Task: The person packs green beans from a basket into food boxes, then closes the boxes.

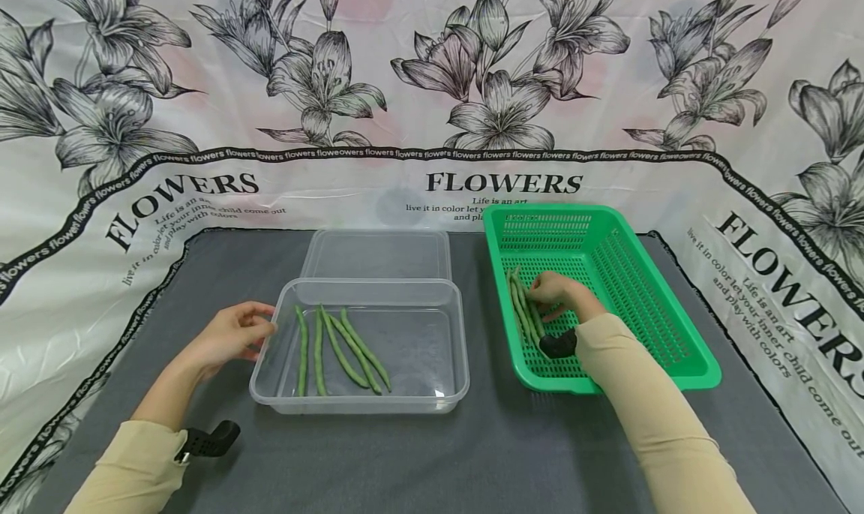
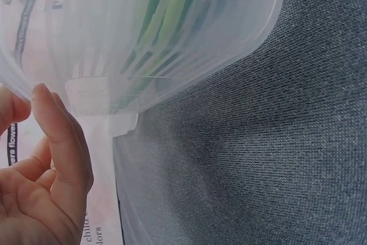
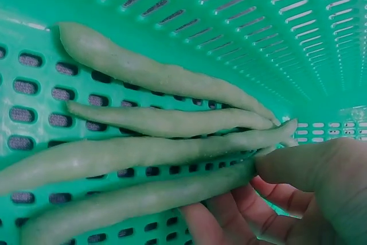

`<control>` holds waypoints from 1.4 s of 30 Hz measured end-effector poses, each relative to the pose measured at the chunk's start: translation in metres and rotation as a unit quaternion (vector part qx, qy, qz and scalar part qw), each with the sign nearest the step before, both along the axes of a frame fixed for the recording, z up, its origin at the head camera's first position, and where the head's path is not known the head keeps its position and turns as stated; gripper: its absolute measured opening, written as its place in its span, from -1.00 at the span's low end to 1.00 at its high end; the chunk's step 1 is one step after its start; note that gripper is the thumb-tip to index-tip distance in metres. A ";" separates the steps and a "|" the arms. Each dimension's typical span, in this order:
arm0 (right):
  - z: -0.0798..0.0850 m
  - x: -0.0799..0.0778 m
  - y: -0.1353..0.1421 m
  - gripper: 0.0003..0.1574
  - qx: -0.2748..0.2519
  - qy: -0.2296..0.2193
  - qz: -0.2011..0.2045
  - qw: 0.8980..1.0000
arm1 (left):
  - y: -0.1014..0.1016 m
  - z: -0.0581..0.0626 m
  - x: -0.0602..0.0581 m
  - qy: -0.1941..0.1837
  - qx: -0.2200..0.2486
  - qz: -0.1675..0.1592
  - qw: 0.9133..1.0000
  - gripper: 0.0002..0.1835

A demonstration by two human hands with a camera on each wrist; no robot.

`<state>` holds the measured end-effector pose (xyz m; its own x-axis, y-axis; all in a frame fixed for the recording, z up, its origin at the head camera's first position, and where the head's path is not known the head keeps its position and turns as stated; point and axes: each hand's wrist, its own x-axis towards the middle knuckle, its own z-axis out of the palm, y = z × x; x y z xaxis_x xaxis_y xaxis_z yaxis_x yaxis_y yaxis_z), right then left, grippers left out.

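Observation:
On the left, a clear plastic container (image 1: 358, 406) holds several green beans (image 1: 344, 353) lying lengthwise in its left half. My left hand (image 1: 232, 338) pinches the container's left rim between thumb and index finger, as the left wrist view also shows. Inside the green basket (image 1: 658, 311), my right hand (image 1: 563, 293) is at a small group of beans along the left side. In the right wrist view, the thumb and fingers pinch the nearest green bean (image 3: 137, 199) by one end. Other beans (image 3: 166, 76) lie beside it on the slotted bottom.
A clear flat lid (image 1: 378, 253) lies behind the container on the grey cloth (image 1: 378, 461). The basket stands to the container's right, with a gap between them. A flower-printed sheet (image 1: 337, 116) forms the backdrop. Black wrist straps (image 1: 212, 439) sit over the sleeves.

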<state>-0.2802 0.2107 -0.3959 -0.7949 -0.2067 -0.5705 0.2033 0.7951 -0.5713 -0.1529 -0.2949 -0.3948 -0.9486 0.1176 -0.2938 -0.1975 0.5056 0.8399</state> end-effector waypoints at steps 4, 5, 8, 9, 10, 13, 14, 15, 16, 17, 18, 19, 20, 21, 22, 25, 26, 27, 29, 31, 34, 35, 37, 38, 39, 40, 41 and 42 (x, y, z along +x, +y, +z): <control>0.002 -0.002 0.003 -0.55 -0.005 -0.001 0.003 1.000 | 0.000 0.000 0.000 0.001 0.000 0.000 1.000 -0.45; 0.003 -0.002 0.003 -0.57 -0.003 0.001 0.005 1.000 | 0.000 0.000 0.000 0.001 0.000 0.000 1.000 -0.45; 0.008 -0.001 0.005 -0.61 0.005 0.007 0.011 1.000 | -0.001 0.000 0.000 0.001 -0.001 0.000 1.000 -0.45; 0.010 -0.001 0.005 -0.62 0.010 0.009 0.013 1.000 | -0.001 0.000 0.000 0.001 0.000 -0.001 1.000 -0.44; 0.012 -0.001 0.005 -0.64 0.015 0.012 0.013 1.000 | -0.001 0.000 0.000 0.001 0.001 -0.001 1.000 -0.44; 0.018 -0.002 0.006 -0.69 0.026 0.021 0.017 0.999 | -0.001 0.000 0.001 0.001 0.001 -0.002 1.000 -0.44; 0.019 -0.002 0.006 -0.68 0.028 0.023 0.017 0.999 | -0.001 0.000 0.000 0.001 0.002 -0.002 1.000 -0.44; 0.021 -0.002 0.006 -0.70 0.030 0.026 0.015 0.999 | -0.001 0.000 0.000 0.001 0.002 -0.002 1.000 -0.44; 0.023 -0.003 0.006 -0.70 0.029 0.028 0.014 0.999 | -0.001 0.000 0.000 0.001 0.002 -0.002 1.000 -0.44; 0.024 -0.004 0.007 -0.70 0.028 0.032 0.013 0.999 | -0.001 0.000 0.000 0.001 0.002 -0.002 1.000 -0.44; 0.025 -0.005 0.007 -0.71 0.026 0.034 0.011 0.999 | -0.001 0.000 0.000 0.002 0.002 -0.002 1.000 -0.44; 0.026 -0.006 0.007 -0.71 0.022 0.035 0.009 0.999 | -0.001 0.000 0.000 0.002 0.002 -0.002 1.000 -0.44; 0.027 -0.007 0.007 -0.69 0.016 0.037 0.007 0.999 | -0.001 0.000 0.000 0.002 0.002 -0.001 1.000 -0.44; 0.028 -0.008 0.008 -0.66 0.011 0.041 0.005 0.999 | -0.001 0.000 0.000 0.001 0.002 -0.001 1.000 -0.44; 0.029 -0.009 0.008 -0.64 0.007 0.046 0.004 0.999 | -0.001 -0.001 0.000 0.001 0.002 -0.001 1.000 -0.44; 0.032 -0.010 0.006 -0.64 0.001 0.059 0.003 0.998 | -0.001 -0.001 0.000 0.001 0.003 -0.001 1.000 -0.44; 0.033 -0.010 0.006 -0.67 0.003 0.064 0.004 0.998 | -0.001 -0.001 0.000 0.001 0.004 -0.001 1.000 -0.44; 0.035 -0.010 0.005 -0.72 0.005 0.067 0.007 0.998 | -0.001 -0.001 0.000 0.001 0.004 -0.001 1.000 -0.44; 0.038 -0.010 0.002 -0.79 0.006 0.070 0.010 0.997 | -0.001 -0.001 0.000 0.001 0.005 -0.002 1.000 -0.44; 0.042 -0.009 -0.001 -0.78 0.005 0.070 0.014 0.997 | -0.001 -0.001 0.001 0.002 0.004 -0.003 1.000 -0.44; 0.049 -0.009 -0.004 -0.72 0.002 0.076 0.014 0.997 | -0.002 -0.001 0.001 0.006 0.002 -0.007 1.000 -0.44; 0.051 -0.009 -0.005 -0.69 0.002 0.078 0.014 0.997 | -0.002 -0.001 0.001 0.007 0.002 -0.009 1.000 -0.44; 0.057 -0.010 -0.007 -0.66 0.001 0.086 0.017 0.996 | -0.002 -0.001 0.002 0.008 0.000 -0.011 1.000 -0.45; 0.059 -0.011 -0.008 -0.64 0.004 0.092 0.018 0.996 | -0.002 -0.001 0.002 0.009 0.000 -0.011 1.000 -0.45; 0.062 -0.012 -0.009 -0.63 0.002 0.096 0.018 0.995 | -0.002 -0.001 0.001 0.009 0.000 -0.010 1.000 -0.45; 0.065 -0.012 -0.010 -0.62 0.001 0.101 0.020 0.995 | -0.002 -0.001 0.001 0.009 0.000 -0.010 1.000 -0.45; 0.067 -0.013 -0.011 -0.62 0.001 0.105 0.021 0.994 | -0.002 -0.001 0.001 0.008 0.000 -0.010 1.000 -0.45; 0.070 -0.014 -0.011 -0.63 0.002 0.108 0.020 0.994 | -0.002 -0.001 0.001 0.007 0.001 -0.010 1.000 -0.45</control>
<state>-0.2938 0.1993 -0.3261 -0.8905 -0.2387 -0.3874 0.0442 0.8020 -0.5957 -0.1519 -0.2969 -0.3956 -0.9498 0.1372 -0.2811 -0.1760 0.5082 0.8430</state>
